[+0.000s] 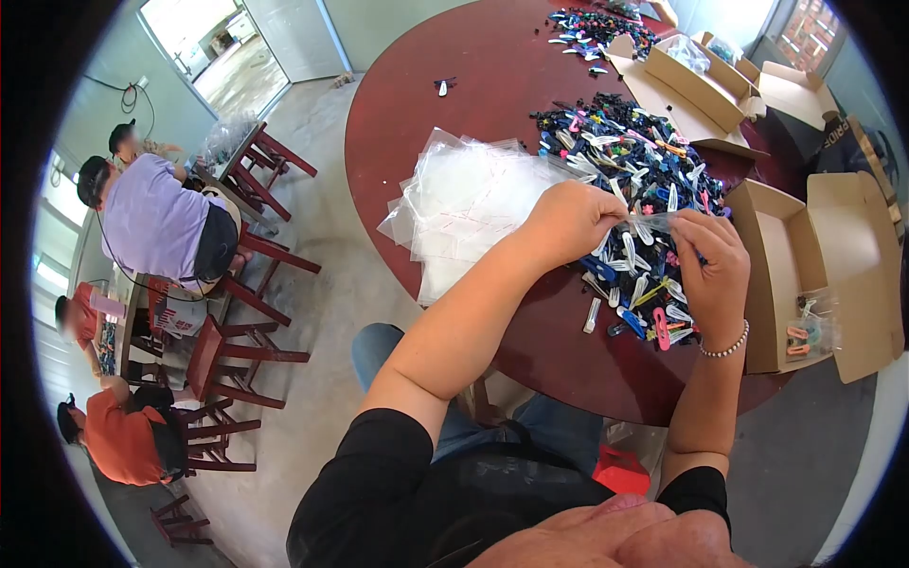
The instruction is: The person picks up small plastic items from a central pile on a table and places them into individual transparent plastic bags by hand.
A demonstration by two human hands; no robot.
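Note:
My left hand [568, 222] and my right hand [712, 270] are both closed on a small clear plastic bag [651, 225] holding white hair clips. I hold it between them above a big pile of colourful hair clips [630, 166] on a round dark-red table [473, 85]. My left hand pinches the bag's left edge and my right hand its right edge. A bead bracelet sits on my right wrist. A stack of empty clear bags [464, 204] lies just left of my left hand.
An open cardboard box [786, 275] at the right holds a filled bag of clips [810, 331]. More open boxes [701, 85] and a second clip pile [592, 33] sit at the table's far side. Several people sit on red wooden stools [227, 364] at the left.

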